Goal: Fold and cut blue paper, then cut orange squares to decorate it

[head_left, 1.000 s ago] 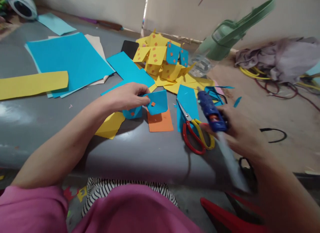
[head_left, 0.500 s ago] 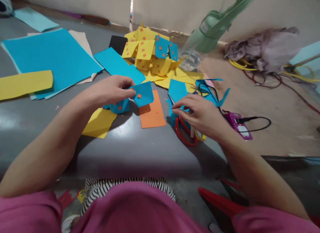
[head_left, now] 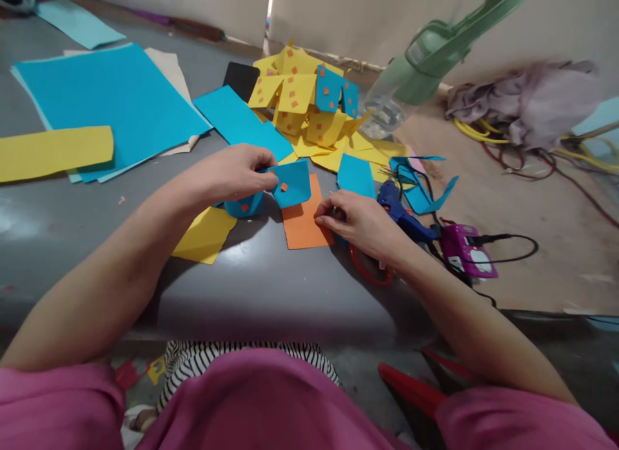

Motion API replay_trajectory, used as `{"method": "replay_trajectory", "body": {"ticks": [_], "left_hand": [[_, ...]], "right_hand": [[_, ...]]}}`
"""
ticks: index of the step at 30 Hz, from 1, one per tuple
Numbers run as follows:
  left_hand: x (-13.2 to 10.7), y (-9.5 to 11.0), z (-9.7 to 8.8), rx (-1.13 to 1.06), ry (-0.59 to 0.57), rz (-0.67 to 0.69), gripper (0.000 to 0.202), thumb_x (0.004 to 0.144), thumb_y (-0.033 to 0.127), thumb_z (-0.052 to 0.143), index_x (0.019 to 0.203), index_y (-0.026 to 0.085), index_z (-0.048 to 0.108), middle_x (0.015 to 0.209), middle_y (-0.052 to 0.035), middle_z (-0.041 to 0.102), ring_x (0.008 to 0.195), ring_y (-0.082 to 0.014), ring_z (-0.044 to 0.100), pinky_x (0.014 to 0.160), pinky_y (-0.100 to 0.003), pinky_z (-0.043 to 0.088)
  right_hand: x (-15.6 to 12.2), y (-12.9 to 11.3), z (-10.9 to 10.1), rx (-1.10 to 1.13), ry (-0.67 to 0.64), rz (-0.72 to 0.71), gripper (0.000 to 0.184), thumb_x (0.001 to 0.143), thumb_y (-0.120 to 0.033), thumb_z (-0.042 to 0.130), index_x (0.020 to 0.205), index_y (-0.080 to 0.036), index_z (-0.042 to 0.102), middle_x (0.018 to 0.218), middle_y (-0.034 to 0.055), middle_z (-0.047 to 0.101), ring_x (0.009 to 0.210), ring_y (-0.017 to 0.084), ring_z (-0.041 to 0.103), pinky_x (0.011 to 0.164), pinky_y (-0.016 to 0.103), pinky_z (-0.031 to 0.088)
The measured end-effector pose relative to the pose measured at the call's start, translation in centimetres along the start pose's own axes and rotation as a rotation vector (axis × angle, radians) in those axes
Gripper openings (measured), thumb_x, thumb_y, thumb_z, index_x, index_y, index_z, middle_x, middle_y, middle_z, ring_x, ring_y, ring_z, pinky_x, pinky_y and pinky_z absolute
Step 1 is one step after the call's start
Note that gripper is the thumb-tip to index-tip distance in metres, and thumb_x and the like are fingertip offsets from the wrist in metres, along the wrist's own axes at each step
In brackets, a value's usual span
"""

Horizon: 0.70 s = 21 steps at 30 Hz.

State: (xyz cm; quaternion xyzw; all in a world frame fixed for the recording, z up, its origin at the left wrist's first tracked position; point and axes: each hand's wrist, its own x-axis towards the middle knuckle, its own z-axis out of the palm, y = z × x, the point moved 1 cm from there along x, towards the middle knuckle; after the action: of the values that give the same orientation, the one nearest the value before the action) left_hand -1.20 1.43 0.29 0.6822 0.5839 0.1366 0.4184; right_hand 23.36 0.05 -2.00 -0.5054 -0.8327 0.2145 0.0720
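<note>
Fingers (head_left: 265,168) of the left hand (head_left: 232,176) pinch a folded blue paper piece dotted with orange squares (head_left: 296,182), just above the grey tabletop (head_left: 271,289). Fingertips (head_left: 323,219) of the right hand (head_left: 365,223), nearly together, touch the right edge of a flat orange paper rectangle (head_left: 302,229). Red-handled scissors (head_left: 367,274) lie under that wrist, with bare table nearer the body.

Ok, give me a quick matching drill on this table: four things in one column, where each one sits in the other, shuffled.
1 blue card with orange squares
2 orange sheet
3 glue gun
4 yellow strip

A lying just right of the right hand
B far left, overlapping the big blue sheet
C pinched in the left hand
D under the right hand's fingertips

Pairs: 1-C, 2-D, 3-A, 4-B.
</note>
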Motion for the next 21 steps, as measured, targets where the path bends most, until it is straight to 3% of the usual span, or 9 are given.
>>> {"method": "replay_trajectory", "body": {"ticks": [3, 7, 10, 14, 21], "left_hand": [[0.1, -0.1, 0.1, 0.008, 0.005, 0.004, 0.024, 0.073, 0.038, 0.06, 0.091, 0.023, 0.064, 0.076, -0.0032, 0.064, 0.07, -0.0209, 0.063, 0.058, -0.028, 0.042], [0.1, 0.1, 0.1, 0.015, 0.001, -0.005, 0.024, 0.072, 0.038, 0.061, 0.09, 0.023, 0.065, 0.075, -0.0035, 0.063, 0.073, -0.0223, 0.063, 0.058, -0.028, 0.041], [0.0, 0.2, 0.1, 0.024, -0.001, -0.019, 0.024, 0.071, 0.039, 0.061, 0.089, 0.023, 0.065, 0.075, -0.0033, 0.063, 0.072, -0.022, 0.063, 0.057, -0.027, 0.041], [0.0, 0.2, 0.2, 0.019, -0.011, -0.001, 0.024, 0.072, 0.039, 0.061, 0.089, 0.023, 0.064, 0.077, -0.003, 0.064, 0.069, -0.0203, 0.062, 0.056, -0.027, 0.04], [-0.3, 0.4, 0.3, 0.016, -0.018, -0.007, 0.023, 0.074, 0.039, 0.061, 0.09, 0.023, 0.065, 0.08, -0.0032, 0.066, 0.07, -0.0207, 0.064, 0.057, -0.027, 0.041]], "right_hand": [[-0.1, 0.1, -0.2, 0.148, -0.013, 0.082, 0.01, 0.086, -0.029, 0.063, 0.08, -0.021, 0.067, 0.086, 0.0046, 0.071, 0.078, 0.019, 0.061, 0.07, 0.033, 0.043], [-0.7, 0.1, -0.7, 0.56, -0.059, 0.168, 0.031, 0.084, -0.051, 0.067, 0.086, -0.02, 0.064, 0.08, 0.0019, 0.066, 0.072, 0.016, 0.058, 0.065, 0.03, 0.044], [-1.1, -0.1, -0.7, 0.769, -0.069, 0.208, 0.037, 0.076, -0.051, 0.077, 0.086, -0.02, 0.06, 0.075, -0.002, 0.061, 0.065, 0.012, 0.054, 0.061, 0.027, 0.043], [-1.2, -0.5, -0.6, 0.858, -0.025, 0.202, 0.038, 0.071, -0.045, 0.083, 0.087, -0.02, 0.06, 0.08, -0.0019, 0.062, 0.07, 0.012, 0.057, 0.061, 0.026, 0.045], [-1.6, -1.4, -0.9, 0.83, 0.021, 0.123, 0.037, 0.072, -0.042, 0.084, 0.088, -0.021, 0.058, 0.084, 0.0005, 0.066, 0.077, 0.014, 0.062, 0.067, 0.028, 0.05]]}}
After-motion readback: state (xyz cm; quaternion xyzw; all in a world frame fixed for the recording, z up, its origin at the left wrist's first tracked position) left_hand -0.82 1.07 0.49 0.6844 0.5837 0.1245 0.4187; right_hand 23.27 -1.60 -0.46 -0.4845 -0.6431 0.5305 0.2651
